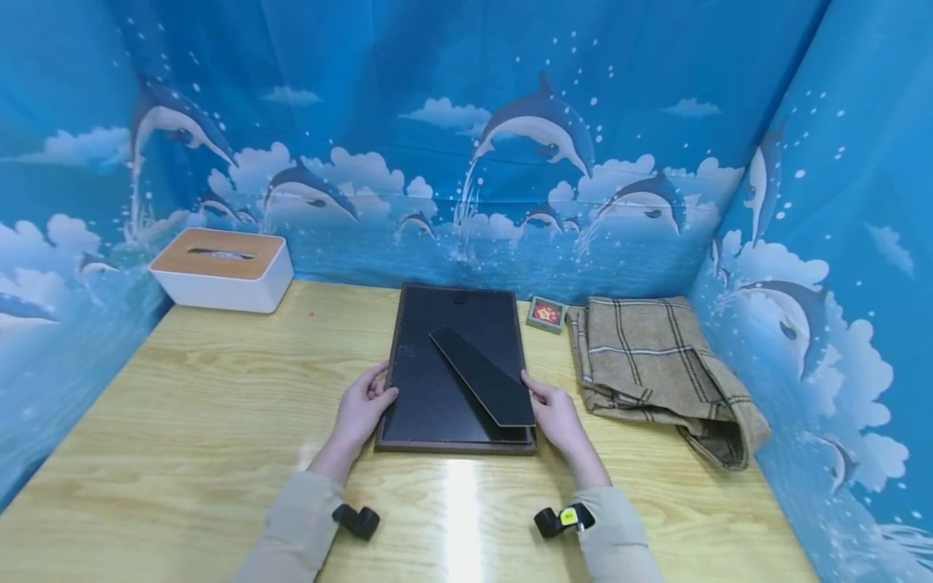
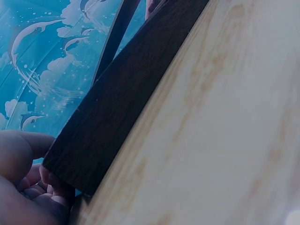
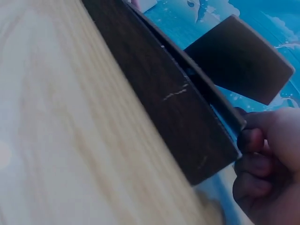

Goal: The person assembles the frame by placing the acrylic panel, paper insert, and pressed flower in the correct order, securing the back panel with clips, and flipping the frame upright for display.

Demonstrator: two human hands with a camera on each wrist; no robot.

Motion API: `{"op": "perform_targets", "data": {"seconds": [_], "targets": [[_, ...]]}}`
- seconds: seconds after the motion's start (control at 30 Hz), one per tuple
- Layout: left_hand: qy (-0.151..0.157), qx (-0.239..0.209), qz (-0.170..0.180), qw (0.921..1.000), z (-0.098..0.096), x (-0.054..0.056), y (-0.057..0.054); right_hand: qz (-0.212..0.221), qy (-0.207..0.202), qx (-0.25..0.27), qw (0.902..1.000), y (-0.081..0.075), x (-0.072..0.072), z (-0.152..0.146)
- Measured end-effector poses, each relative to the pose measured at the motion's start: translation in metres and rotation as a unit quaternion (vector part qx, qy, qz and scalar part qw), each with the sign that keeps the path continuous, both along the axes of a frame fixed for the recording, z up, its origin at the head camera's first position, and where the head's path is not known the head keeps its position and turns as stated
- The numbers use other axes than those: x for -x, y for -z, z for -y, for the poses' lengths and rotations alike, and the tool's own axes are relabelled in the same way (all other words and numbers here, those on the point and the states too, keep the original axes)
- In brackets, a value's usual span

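A dark picture frame (image 1: pixel 423 389) is back side up on the wooden table in the head view, its brown near edge (image 2: pixel 108 112) large in the left wrist view. Across its black back slants a support leg (image 1: pixel 484 380), whose lower end sits close to the near right corner. My left hand (image 1: pixel 362 407) grips the left side of the frame, thumb over the edge and fingers curled beside it. On the opposite side, my right hand (image 1: pixel 557 414) holds the right edge beside the leg's lower end. Its fingers (image 3: pixel 253 164) are curled at the corner in the right wrist view.
Beyond the frame's far right corner sits a small green box (image 1: pixel 547 314) with a red top. A folded brown plaid cloth (image 1: pixel 649 356) lies to the right. At the back left stands a white tissue box (image 1: pixel 222 271) with a wooden lid. Blue dolphin curtains (image 1: pixel 408 121) border the table (image 1: pixel 219 421).
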State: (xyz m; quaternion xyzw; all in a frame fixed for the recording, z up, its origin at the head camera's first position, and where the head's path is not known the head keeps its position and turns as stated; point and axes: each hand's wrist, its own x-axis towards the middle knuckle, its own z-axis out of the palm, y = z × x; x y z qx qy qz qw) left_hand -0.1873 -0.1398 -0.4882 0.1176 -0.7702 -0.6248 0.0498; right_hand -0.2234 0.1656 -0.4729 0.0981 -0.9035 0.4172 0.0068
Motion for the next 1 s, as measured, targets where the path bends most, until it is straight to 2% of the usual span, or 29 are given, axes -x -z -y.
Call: {"op": "perform_targets", "data": {"seconds": [0.2,0.4,0.5,0.57,0.77,0.83,1.0], "targets": [[-0.003,0.003,-0.007,1.0000,0.000,0.001,0.000,0.021,0.003,0.016,0.9996,0.001,-0.003,-0.002],[-0.005,0.000,-0.009,0.9999,0.000,0.001,0.000,0.035,-0.060,0.018,0.9974,-0.003,-0.015,-0.016],[-0.003,0.002,-0.009,0.9999,0.001,0.000,0.000,0.052,-0.085,0.039,0.9943,-0.001,-0.019,-0.020],[-0.001,0.002,-0.010,0.9999,0.001,0.000,0.000,0.062,-0.087,0.056,0.9928,0.001,-0.021,-0.021],[0.000,0.005,-0.005,1.0000,0.001,0.000,0.000,0.056,-0.076,0.089,0.9916,0.004,-0.022,-0.018],[-0.002,0.007,-0.001,1.0000,0.001,0.000,0.000,0.062,-0.083,0.087,0.9908,0.002,-0.022,-0.018],[-0.003,0.007,0.005,1.0000,0.001,0.001,0.000,0.116,-0.130,0.080,0.9815,-0.014,-0.027,-0.021]]}}
